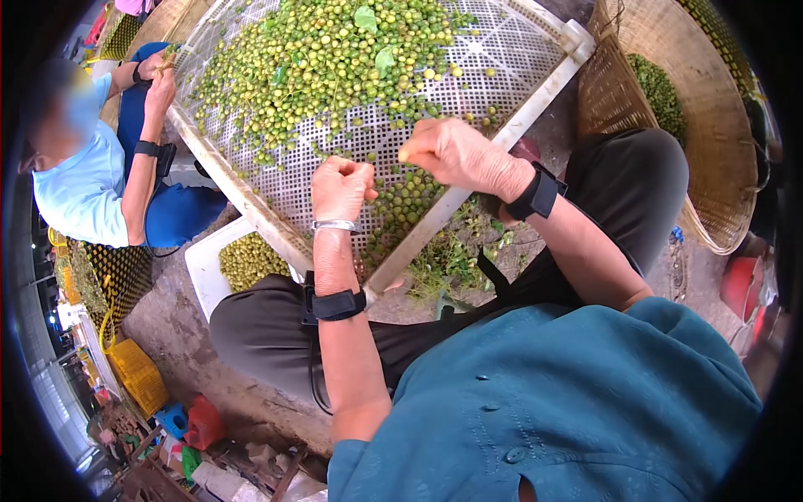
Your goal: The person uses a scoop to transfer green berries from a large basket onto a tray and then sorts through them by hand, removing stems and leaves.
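Observation:
Both my hands are raised above a white perforated plastic tray (517,48) heaped with small round green fruits (335,63). My left hand (341,191), with a bracelet at its wrist, is closed, its fingers curled in near the tray's lower corner. To its right, my right hand (464,155) is bent into a pinch. A yellowish spot shows at its fingertips, too small to tell whether fruit or thumb. What either hand holds is hidden. More green fruits (404,205) lie in the tray corner between and below my hands. A few leaves rest on the heap.
Across the tray's left side sits another person (88,184), hands together at the edge. A white container (205,266) of fruits stands under the tray. Green stems (456,259) litter the ground. A large wicker basket (711,109) is at right, a yellow crate (138,376) at left.

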{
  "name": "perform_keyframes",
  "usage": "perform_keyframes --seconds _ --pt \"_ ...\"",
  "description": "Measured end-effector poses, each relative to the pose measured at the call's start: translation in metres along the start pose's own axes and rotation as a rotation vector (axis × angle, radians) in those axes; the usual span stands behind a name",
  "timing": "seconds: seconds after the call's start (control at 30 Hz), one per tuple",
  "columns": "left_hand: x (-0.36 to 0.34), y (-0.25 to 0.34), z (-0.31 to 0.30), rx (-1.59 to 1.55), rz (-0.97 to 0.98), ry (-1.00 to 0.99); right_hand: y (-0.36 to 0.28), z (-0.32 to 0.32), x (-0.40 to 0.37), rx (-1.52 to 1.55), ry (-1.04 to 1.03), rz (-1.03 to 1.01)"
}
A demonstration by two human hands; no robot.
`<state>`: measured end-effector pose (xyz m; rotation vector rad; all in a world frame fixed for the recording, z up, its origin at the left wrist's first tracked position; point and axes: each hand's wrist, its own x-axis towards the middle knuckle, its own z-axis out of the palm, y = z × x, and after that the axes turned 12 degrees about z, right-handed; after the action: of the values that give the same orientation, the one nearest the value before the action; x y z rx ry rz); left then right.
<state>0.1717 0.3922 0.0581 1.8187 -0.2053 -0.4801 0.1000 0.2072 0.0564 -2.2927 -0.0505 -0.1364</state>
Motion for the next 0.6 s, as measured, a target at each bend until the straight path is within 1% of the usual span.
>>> perform_keyframes --seconds 0.03,0.07,0.1,0.17,0.2,0.23,0.3,0.33,0.37,0.43,0.47,0.53,0.57,0.6 --pt "-0.003 -0.001 0.001 0.155 0.037 0.023 -0.004 0.005 -0.003 -0.017 -0.040 -0.038" --pt "-0.005 -0.002 -0.003 0.158 0.035 0.022 -0.007 0.010 -0.005 -0.122 -0.053 -0.050" --pt "-0.005 -0.004 -0.011 0.247 0.080 -0.027 -0.007 0.016 -0.009 -0.118 -0.054 -0.049" --pt "-0.010 0.001 -0.022 0.422 0.170 -0.127 -0.010 0.024 -0.014 -0.255 -0.085 -0.045" --pt "-0.016 0.003 -0.027 0.396 0.130 -0.157 -0.011 0.026 -0.015 -0.361 -0.105 -0.012" --pt "-0.023 0.005 -0.028 0.396 0.123 -0.154 -0.010 0.028 -0.015 -0.358 -0.111 -0.014" --pt "-0.036 0.008 -0.028 0.434 0.141 -0.260 -0.007 0.033 -0.012 -0.369 -0.086 -0.001" --pt "-0.045 0.012 -0.022 0.507 0.150 -0.275 -0.006 0.033 -0.012 -0.325 -0.043 -0.035" --pt "-0.050 0.009 -0.017 0.603 0.220 -0.271 -0.006 0.034 -0.012 -0.320 -0.042 -0.037" --pt "-0.054 -0.001 -0.003 0.768 0.395 -0.149 -0.005 0.032 -0.012 -0.255 -0.042 0.021" --pt "-0.054 -0.004 0.002 0.767 0.396 -0.150 -0.005 0.031 -0.011 -0.256 -0.042 0.022" --pt "-0.051 -0.009 0.011 0.691 0.362 -0.040 -0.004 0.029 -0.011 -0.280 -0.014 0.018" --pt "-0.049 -0.010 0.011 0.685 0.361 -0.039 -0.002 0.027 -0.011 -0.284 -0.017 0.018" --pt "-0.047 -0.011 0.009 0.629 0.300 -0.052 0.001 0.025 -0.010 -0.192 -0.042 0.011"
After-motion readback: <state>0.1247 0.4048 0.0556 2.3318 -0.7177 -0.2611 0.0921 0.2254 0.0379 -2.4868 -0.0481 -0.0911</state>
